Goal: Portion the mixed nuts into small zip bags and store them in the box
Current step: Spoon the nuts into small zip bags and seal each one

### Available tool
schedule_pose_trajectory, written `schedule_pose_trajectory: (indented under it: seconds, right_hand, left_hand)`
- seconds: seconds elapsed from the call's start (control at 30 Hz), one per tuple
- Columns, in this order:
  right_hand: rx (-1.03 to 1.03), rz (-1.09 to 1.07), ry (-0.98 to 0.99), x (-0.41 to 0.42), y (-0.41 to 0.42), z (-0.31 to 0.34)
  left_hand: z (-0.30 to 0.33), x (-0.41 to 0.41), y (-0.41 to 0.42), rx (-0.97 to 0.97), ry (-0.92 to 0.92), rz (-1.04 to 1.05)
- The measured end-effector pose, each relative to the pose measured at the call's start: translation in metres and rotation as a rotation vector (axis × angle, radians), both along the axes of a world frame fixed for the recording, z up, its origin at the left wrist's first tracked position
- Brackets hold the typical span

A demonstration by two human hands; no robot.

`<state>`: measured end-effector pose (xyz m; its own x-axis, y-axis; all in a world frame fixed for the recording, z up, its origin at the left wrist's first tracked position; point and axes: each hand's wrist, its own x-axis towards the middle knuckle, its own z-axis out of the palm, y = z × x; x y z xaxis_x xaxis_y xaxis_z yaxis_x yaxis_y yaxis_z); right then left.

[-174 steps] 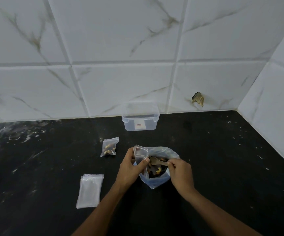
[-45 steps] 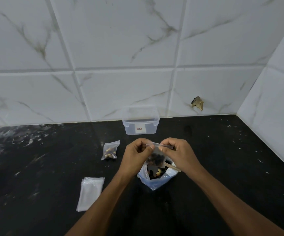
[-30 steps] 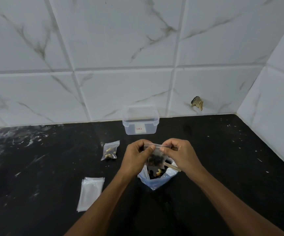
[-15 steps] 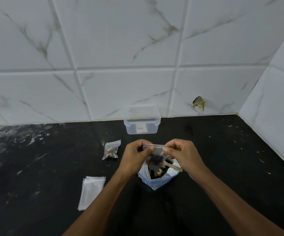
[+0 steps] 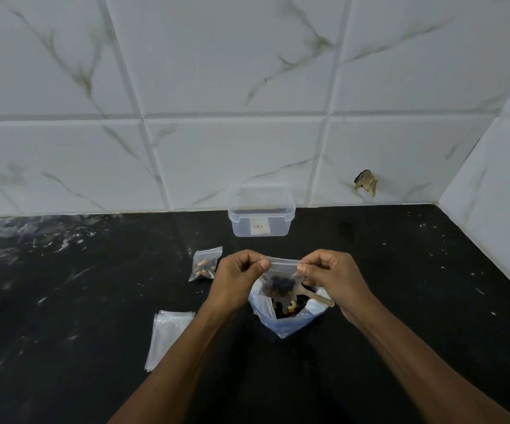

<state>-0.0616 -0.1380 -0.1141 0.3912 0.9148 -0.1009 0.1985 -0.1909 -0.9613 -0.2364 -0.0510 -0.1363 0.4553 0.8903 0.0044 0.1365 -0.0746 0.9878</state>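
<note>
Left hand (image 5: 237, 278) and right hand (image 5: 328, 275) both pinch top strip of small zip bag (image 5: 279, 278) with nuts, held above open nut bag (image 5: 284, 316) mid-counter.

Between the left hand (image 5: 238, 280) and the right hand (image 5: 333, 278) hangs a small clear zip bag of thin glossy plastic film (image 5: 281, 281), lightly creased. Just below the hands, a larger bluish clear plastic bag (image 5: 284, 324) is crinkled and shiny, with a pale, matt wooden spoon handle (image 5: 316, 296) jutting from it. Beyond the hands stands a frosted translucent plastic box (image 5: 261, 220), smooth-walled. Under everything lies the black stone-like counter (image 5: 64, 301), smooth but scuffed with whitish smears.
</note>
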Motion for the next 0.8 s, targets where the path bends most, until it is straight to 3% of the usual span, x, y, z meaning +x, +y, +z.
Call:
schedule_pose_trajectory:
  seconds: [0.2,0.43,0.8]
  right_hand:
    - [-0.071,0.042,0.220,-0.011,0.008,-0.007]
    - [-0.284,0.152,0.066,-0.043,0.032,-0.026]
    - [-0.297,0.106,0.112,-0.104,0.104,-0.051]
  left_hand:
    - [-0.005,-0.008,0.004,-0.047,-0.031,0.011]
    - [-0.015,-0.037,0.011,-0.157,-0.134,0.074]
    - [-0.041,-0.089,0.034,-0.102,0.023,0.257]
